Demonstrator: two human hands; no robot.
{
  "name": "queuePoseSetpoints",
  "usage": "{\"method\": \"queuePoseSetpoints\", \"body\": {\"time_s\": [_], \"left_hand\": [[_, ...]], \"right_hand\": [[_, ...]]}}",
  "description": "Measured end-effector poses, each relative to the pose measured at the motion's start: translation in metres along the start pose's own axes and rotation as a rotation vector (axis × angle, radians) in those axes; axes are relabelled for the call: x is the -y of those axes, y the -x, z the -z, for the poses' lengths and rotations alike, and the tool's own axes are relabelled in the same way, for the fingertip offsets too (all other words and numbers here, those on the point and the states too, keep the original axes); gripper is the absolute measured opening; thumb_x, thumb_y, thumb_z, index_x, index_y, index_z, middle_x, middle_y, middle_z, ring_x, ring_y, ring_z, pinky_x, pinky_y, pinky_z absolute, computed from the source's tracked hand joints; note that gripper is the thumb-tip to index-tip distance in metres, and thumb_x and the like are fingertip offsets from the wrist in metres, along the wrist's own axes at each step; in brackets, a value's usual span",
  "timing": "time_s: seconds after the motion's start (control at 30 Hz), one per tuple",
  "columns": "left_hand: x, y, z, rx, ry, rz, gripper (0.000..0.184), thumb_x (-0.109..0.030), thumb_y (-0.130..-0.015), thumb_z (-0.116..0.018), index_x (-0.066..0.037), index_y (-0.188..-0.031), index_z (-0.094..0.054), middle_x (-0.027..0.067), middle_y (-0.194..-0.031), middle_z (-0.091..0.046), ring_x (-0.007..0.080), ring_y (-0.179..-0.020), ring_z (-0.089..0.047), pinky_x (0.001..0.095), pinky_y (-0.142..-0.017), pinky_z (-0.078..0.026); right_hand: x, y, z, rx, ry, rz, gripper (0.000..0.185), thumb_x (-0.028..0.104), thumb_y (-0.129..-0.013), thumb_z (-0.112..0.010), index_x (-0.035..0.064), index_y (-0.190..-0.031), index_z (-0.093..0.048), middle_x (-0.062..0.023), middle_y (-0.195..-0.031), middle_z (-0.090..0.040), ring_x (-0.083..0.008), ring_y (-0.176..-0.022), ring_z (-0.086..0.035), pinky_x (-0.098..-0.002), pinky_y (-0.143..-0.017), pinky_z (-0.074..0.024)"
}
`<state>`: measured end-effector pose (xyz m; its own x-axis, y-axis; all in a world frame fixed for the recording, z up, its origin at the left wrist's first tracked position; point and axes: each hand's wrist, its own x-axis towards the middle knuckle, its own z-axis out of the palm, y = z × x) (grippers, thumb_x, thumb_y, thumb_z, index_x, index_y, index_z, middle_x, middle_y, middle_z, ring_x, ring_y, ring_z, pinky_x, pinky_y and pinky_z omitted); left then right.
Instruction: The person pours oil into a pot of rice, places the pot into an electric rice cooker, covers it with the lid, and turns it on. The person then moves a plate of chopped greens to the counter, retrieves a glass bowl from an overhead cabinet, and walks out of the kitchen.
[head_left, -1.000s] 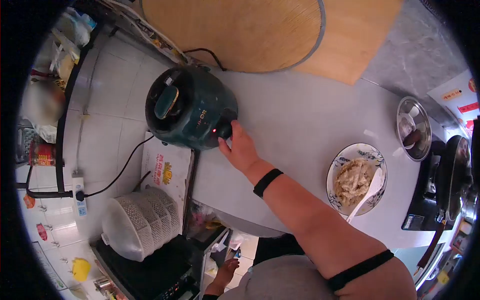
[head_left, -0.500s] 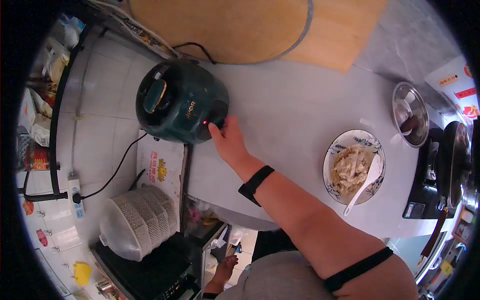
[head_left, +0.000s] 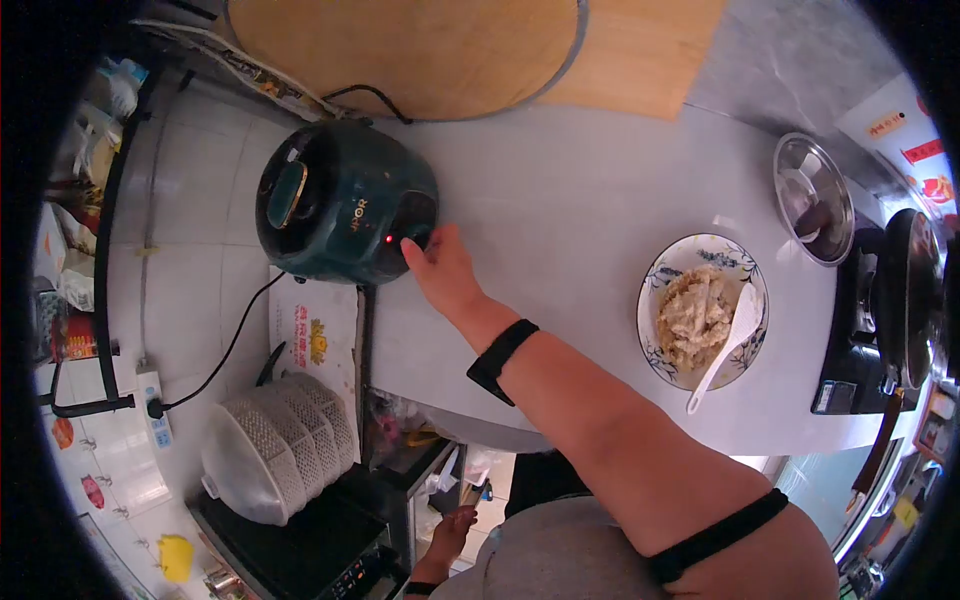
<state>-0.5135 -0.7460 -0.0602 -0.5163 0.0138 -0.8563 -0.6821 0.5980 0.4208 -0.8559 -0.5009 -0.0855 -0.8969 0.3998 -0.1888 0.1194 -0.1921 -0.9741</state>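
Observation:
My right hand (head_left: 442, 270) is at the front panel of a dark green electric cooker (head_left: 345, 215). Its thumb points at the panel beside a small lit red light, and the thumb and bent fingers are apart with nothing visible between them. Part of the fingers is hidden behind the hand. My left hand (head_left: 455, 530) hangs low by my body, below the counter edge, fingers loosely curved and holding nothing I can see. On the counter to the right, a patterned bowl (head_left: 657, 352) holds a pale, minced-looking mixture, with a white spoon (head_left: 728, 345) resting in it.
A metal bowl (head_left: 842, 190) and a black stove with a lidded pan (head_left: 915, 300) stand at the far right. Round and flat wooden boards (head_left: 420, 50) lie at the back. A perforated steamer (head_left: 285, 445) sits lower left, near a power strip (head_left: 152, 405) with a black cord.
The view has shifted slightly, so the counter items appear higher and a little further left. My right hand stays at the cooker's panel, and my left hand still hangs low.

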Motion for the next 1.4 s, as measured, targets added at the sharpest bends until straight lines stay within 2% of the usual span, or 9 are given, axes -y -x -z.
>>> {"method": "queuePoseSetpoints", "body": {"time_s": [0.2,0.23,0.27,0.3,0.47,1.03,1.1,1.2,1.4], "left_hand": [[0.015,-0.006,0.005,0.045,-0.061,-0.083,0.034,-0.024,-0.093,-0.04,0.003,-0.111,-0.053,0.0119,-0.102,-0.061,0.0192,-0.091,-0.06,0.0285,-0.079,-0.046],[0.026,-0.01,0.008,0.048,-0.062,-0.083,0.034,-0.024,-0.093,-0.04,0.003,-0.111,-0.053,0.0119,-0.102,-0.061,0.0192,-0.091,-0.06,0.0285,-0.079,-0.046],[0.042,-0.016,0.014,0.068,-0.341,-0.298,0.034,-0.024,-0.093,-0.04,0.002,-0.111,-0.052,0.0116,-0.102,-0.061,0.0192,-0.091,-0.06,0.0288,-0.079,-0.046],[0.038,-0.016,0.015,0.087,-0.619,-0.513,0.034,-0.024,-0.093,-0.04,0.002,-0.112,-0.052,0.0113,-0.102,-0.061,0.0192,-0.091,-0.06,0.0292,-0.08,-0.046],[0.026,-0.009,0.011,0.058,-0.177,-0.3,0.035,-0.028,-0.092,-0.043,0.0,-0.11,-0.054,0.0119,-0.102,-0.061,0.0197,-0.09,-0.06,0.0298,-0.08,-0.046],[0.005,-0.01,0.019,0.033,-0.195,-0.209,0.036,-0.029,-0.088,-0.048,0.0,-0.108,-0.056,0.0094,-0.099,-0.062,0.0169,-0.094,-0.057,0.0277,-0.082,-0.043],[-0.003,-0.01,0.017,-0.004,-0.144,-0.056,0.034,-0.026,-0.087,-0.048,0.0,-0.108,-0.057,0.0092,-0.098,-0.063,0.0163,-0.094,-0.057,0.0273,-0.082,-0.043],[0.011,-0.014,0.021,0.012,-0.261,-0.247,0.034,-0.025,-0.086,-0.049,0.0,-0.107,-0.057,0.0085,-0.096,-0.063,0.0158,-0.094,-0.057,0.027,-0.083,-0.042],[0.027,-0.018,0.019,0.046,-0.183,-0.261,0.035,-0.025,-0.087,-0.049,0.001,-0.109,-0.056,0.0083,-0.096,-0.062,0.0157,-0.092,-0.058,0.0266,-0.083,-0.043]], "right_hand": [[-0.01,0.004,-0.002,-0.073,-0.033,0.087,0.047,0.024,-0.074,-0.068,-0.001,-0.104,-0.041,-0.0124,-0.068,-0.056,-0.0261,-0.061,-0.058,-0.0354,-0.056,-0.0461],[-0.007,0.004,-0.001,-0.05,-0.04,0.081,0.046,0.021,-0.075,-0.069,0.0003,-0.105,-0.041,-0.0088,-0.069,-0.055,-0.0195,-0.062,-0.055,-0.0314,-0.057,-0.0453],[-0.003,0.005,0.0,-0.025,-0.047,0.076,0.046,0.018,-0.075,-0.07,0.0015,-0.107,-0.041,-0.0053,-0.069,-0.054,-0.0129,-0.063,-0.053,-0.0274,-0.057,-0.0444],[-0.003,0.005,0.0,-0.026,-0.047,0.075,0.046,0.018,-0.075,-0.07,0.0015,-0.107,-0.041,-0.0053,-0.069,-0.054,-0.0129,-0.063,-0.053,-0.0274,-0.057,-0.0444],[-0.004,0.005,-0.003,-0.034,-0.121,0.045,0.044,0.016,-0.075,-0.07,0.003,-0.106,-0.041,-0.0043,-0.068,-0.052,-0.0102,-0.061,-0.05,-0.0254,-0.056,-0.0433],[-0.006,0.004,-0.013,-0.088,-0.257,-0.032,0.039,0.013,-0.076,-0.069,0.0026,-0.102,-0.043,-0.0036,-0.07,-0.054,-0.0084,-0.062,-0.051,-0.0227,-0.056,-0.043],[-0.006,0.004,-0.013,-0.09,-0.274,-0.019,0.038,0.014,-0.075,-0.07,0.0026,-0.101,-0.044,-0.0036,-0.07,-0.054,-0.0083,-0.062,-0.051,-0.0228,-0.056,-0.0429],[-0.005,0.005,-0.011,-0.096,-0.234,-0.016,0.038,0.014,-0.075,-0.07,0.003,-0.101,-0.044,-0.0029,-0.069,-0.054,-0.0082,-0.061,-0.05,-0.0227,-0.055,-0.0424],[-0.006,0.005,-0.011,-0.087,-0.196,-0.017,0.038,0.015,-0.075,-0.07,0.0045,-0.101,-0.045,-0.0019,-0.067,-0.052,-0.0083,-0.06,-0.049,-0.0231,-0.054,-0.0419]]}}
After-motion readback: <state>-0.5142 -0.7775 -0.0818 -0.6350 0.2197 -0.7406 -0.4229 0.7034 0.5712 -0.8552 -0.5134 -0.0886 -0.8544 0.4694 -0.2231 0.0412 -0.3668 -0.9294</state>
